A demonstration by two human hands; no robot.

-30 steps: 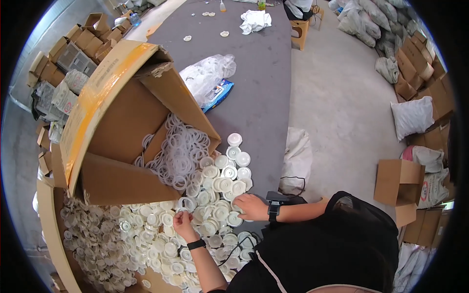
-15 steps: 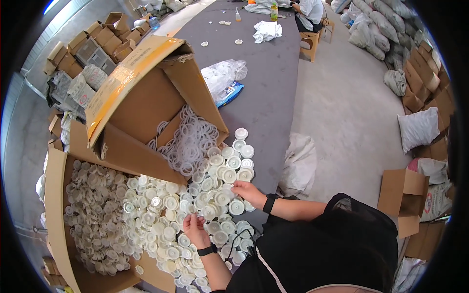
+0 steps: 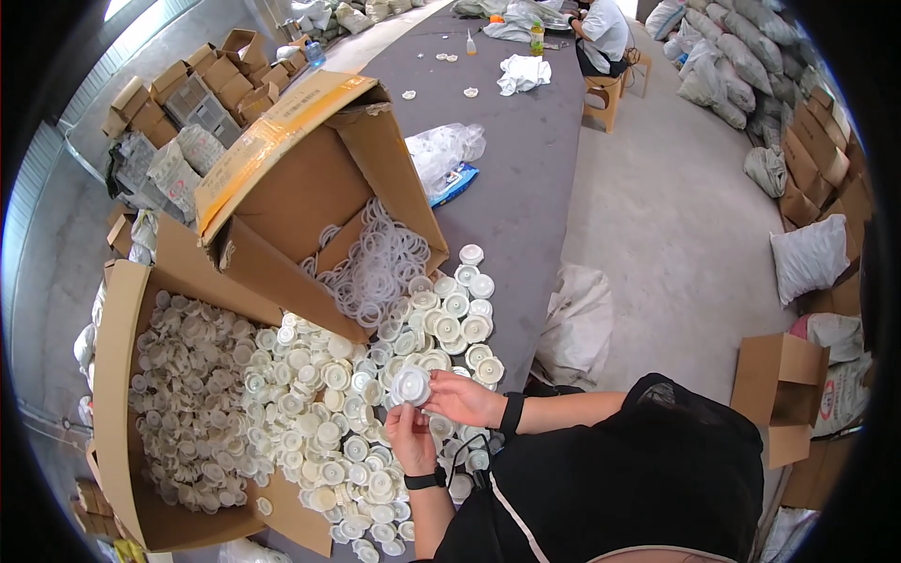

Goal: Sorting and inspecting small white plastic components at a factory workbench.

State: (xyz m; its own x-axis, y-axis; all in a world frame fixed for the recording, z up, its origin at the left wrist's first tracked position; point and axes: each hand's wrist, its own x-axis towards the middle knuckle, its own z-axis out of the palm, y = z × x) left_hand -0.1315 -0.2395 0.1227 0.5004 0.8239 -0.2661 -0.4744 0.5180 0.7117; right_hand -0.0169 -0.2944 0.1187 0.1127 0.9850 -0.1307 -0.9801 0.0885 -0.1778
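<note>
White disc (image 3: 410, 383) is pinched by left hand (image 3: 411, 443) below and right hand (image 3: 466, 399) alongside.

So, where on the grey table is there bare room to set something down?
The grey tabletop is bare between the clear plastic bag, the crumpled white cloth and the table's right edge. The near end is crowded with round white plastic discs and an open brown cardboard box.

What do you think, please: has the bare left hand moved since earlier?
Yes: the left hand moved rightward, away from the brown cardboard box of translucent rings.
</note>
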